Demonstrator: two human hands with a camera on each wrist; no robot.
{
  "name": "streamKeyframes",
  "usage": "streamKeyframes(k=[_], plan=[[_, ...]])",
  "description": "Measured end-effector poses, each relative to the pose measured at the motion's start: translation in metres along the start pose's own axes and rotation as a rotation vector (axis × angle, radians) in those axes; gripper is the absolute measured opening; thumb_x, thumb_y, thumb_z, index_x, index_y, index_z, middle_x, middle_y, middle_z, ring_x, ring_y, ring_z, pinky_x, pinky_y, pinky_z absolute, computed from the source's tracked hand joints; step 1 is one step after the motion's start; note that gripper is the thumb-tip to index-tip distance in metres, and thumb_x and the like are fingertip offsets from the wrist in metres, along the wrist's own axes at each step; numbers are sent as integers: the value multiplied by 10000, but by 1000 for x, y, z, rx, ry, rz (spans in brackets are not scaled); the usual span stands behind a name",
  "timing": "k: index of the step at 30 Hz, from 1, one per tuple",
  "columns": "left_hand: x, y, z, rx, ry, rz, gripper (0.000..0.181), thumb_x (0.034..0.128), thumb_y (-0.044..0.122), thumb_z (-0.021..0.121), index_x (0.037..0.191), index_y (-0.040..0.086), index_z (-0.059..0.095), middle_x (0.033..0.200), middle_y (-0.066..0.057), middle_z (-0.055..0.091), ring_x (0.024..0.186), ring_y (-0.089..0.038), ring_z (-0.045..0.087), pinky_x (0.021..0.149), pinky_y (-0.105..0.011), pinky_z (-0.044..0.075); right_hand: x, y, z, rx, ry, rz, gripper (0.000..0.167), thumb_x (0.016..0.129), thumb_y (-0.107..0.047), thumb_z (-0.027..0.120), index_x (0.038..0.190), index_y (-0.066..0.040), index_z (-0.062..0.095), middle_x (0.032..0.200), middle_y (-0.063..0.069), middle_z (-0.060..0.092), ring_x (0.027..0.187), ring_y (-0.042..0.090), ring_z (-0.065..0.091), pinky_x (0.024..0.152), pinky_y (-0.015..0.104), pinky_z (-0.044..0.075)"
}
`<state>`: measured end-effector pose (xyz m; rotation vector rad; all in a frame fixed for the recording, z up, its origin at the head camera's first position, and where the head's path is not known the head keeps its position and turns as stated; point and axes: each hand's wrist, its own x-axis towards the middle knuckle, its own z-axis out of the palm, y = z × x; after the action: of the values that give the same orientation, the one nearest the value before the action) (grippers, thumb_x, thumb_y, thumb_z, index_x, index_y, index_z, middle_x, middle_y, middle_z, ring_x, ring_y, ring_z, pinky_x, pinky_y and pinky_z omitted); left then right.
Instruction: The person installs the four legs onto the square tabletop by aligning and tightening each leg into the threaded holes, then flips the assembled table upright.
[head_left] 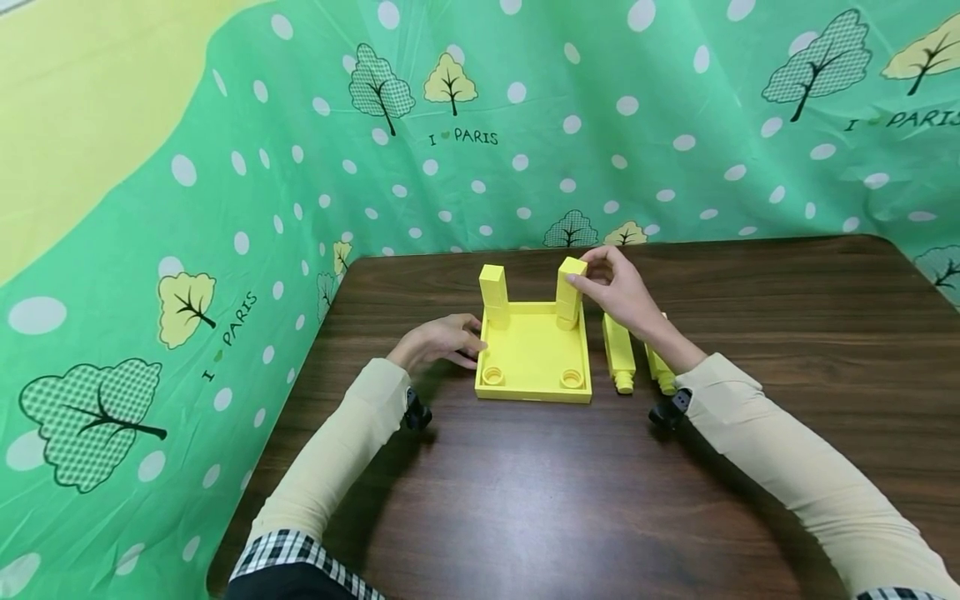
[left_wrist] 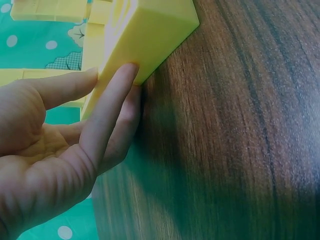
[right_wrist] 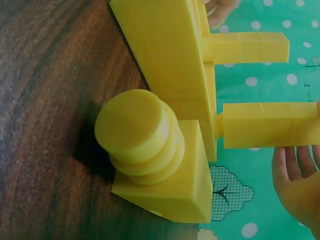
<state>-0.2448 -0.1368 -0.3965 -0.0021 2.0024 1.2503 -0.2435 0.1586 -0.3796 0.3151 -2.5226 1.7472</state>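
Note:
A square yellow tabletop (head_left: pixel 532 354) lies with its rimmed underside up, round sockets (head_left: pixel 572 379) showing in its two near corners. In the far left corner stands a yellow leg (head_left: pixel 493 296). A second leg (head_left: pixel 567 292) stands in the far right corner, and my right hand (head_left: pixel 621 290) pinches its upper part between thumb and fingers. With fairly straight fingers, my left hand (head_left: pixel 444 340) touches the tabletop's left side; the left wrist view shows fingertips (left_wrist: pixel 131 70) against that side wall.
Two loose yellow legs lie right of the tabletop: one leg (head_left: pixel 618 346) beside it, the other leg (head_left: pixel 660 367) partly hidden under my right forearm. Their round ringed ends point toward me. The dark wooden table (head_left: pixel 525 492) meets a green dotted cloth (head_left: pixel 540 175) at the back.

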Motion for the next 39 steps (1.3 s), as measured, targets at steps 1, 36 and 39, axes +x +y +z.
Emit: streamKeyframes(k=[1, 36, 39], plan=[[0, 0, 0, 1, 0, 2, 447, 944, 56, 581, 1337, 23, 370, 999, -154, 551, 888, -224, 590, 812, -340, 596, 0, -1, 0, -6, 1, 1, 469, 899, -263, 676, 1239, -36, 448, 1131, 93, 519, 1018, 222, 559, 718, 143, 502], [-1, 1, 0, -8, -3, -6, 461, 937, 55, 593, 1338, 29, 369, 963, -123, 549, 870, -209, 554, 819, -343, 594, 5, -2, 1, 162, -58, -16, 419, 934, -265, 632, 1258, -35, 500, 1150, 1, 553, 1038, 101, 540, 860, 256, 476], [0, 1, 0, -9, -4, -8, 463, 936, 54, 593, 1340, 29, 367, 967, -121, 546, 873, -209, 550, 821, -342, 594, 4, -2, 1, 119, -45, -22, 416, 925, -281, 643, 1241, -51, 501, 1139, 6, 550, 1042, 109, 536, 821, 229, 479]])
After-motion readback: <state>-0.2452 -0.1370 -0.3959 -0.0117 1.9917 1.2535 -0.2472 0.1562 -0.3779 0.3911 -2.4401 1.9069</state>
